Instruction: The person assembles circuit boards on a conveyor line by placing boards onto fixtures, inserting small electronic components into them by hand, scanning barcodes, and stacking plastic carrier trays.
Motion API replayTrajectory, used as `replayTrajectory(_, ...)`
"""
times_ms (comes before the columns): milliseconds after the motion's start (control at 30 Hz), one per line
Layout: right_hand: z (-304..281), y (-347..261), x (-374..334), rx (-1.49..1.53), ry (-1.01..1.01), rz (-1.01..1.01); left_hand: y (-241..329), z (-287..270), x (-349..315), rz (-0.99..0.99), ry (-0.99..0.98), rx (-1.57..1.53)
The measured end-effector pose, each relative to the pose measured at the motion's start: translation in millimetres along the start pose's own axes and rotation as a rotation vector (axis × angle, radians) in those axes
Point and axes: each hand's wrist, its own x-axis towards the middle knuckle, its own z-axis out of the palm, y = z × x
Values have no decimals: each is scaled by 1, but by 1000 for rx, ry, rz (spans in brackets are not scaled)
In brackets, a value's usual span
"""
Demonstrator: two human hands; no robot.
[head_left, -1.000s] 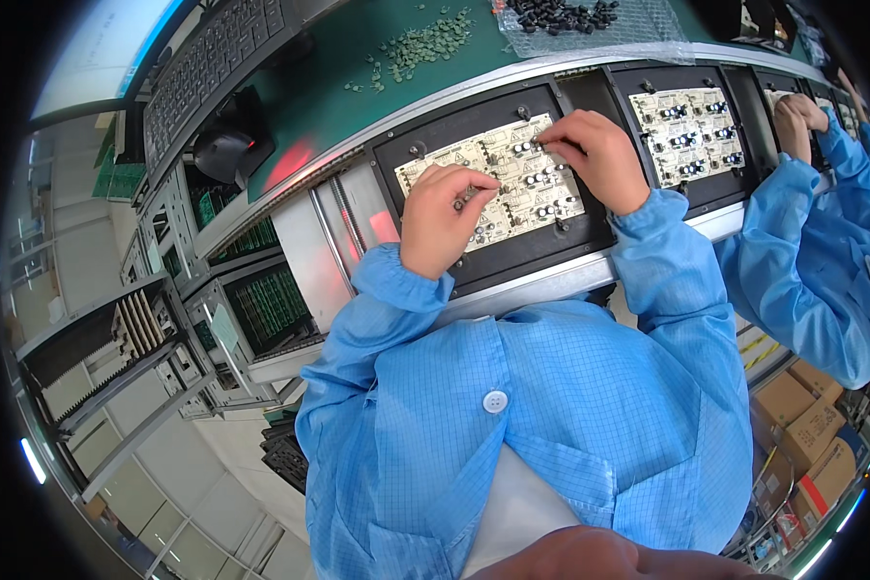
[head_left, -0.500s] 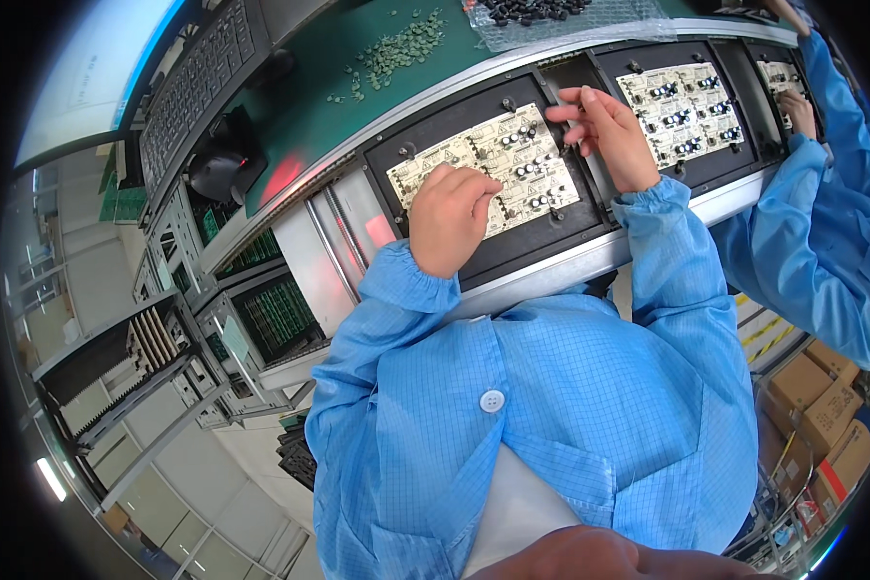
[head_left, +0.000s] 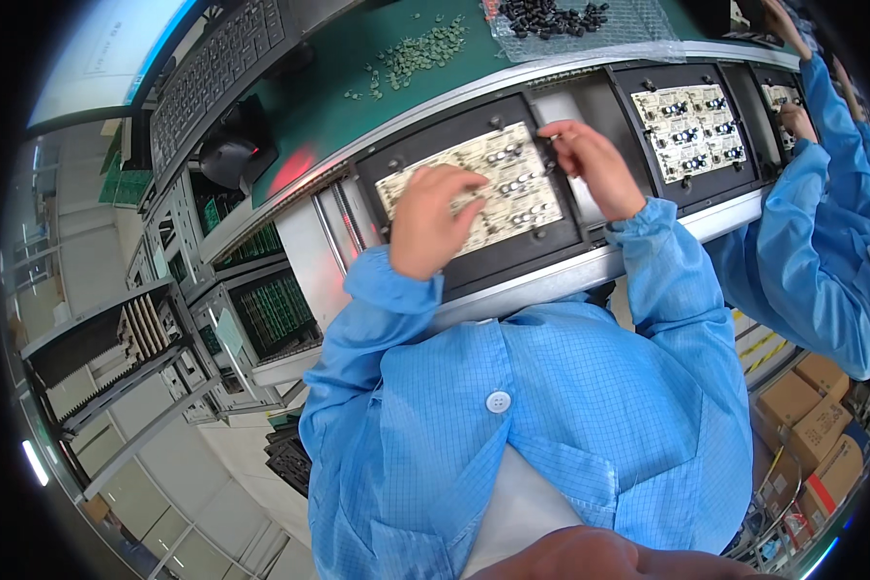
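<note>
I see a green bench [head_left: 329, 87] above a conveyor [head_left: 590, 271] carrying three black trays, brown cartons [head_left: 812, 406] lower right, my left hand [head_left: 430, 227] resting flat, unclenched, on the near tray's board [head_left: 507, 188], and my right hand [head_left: 590, 164] pinching its right edge.

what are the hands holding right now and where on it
Neither clearly grips anything. The left hand rests on the pale circuit board; the right hand's fingertips pinch at its upper right corner, contents too small to tell.
</note>
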Motion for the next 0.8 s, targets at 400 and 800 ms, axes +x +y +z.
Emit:
replayTrajectory(400, 17, 8, -31, -854, 54, -521, -27, 8, -12, -527, 106, -833)
replayTrajectory(800, 32, 21, -37, -1128, 249, -663, -33, 11, -20, -467, 167, -847)
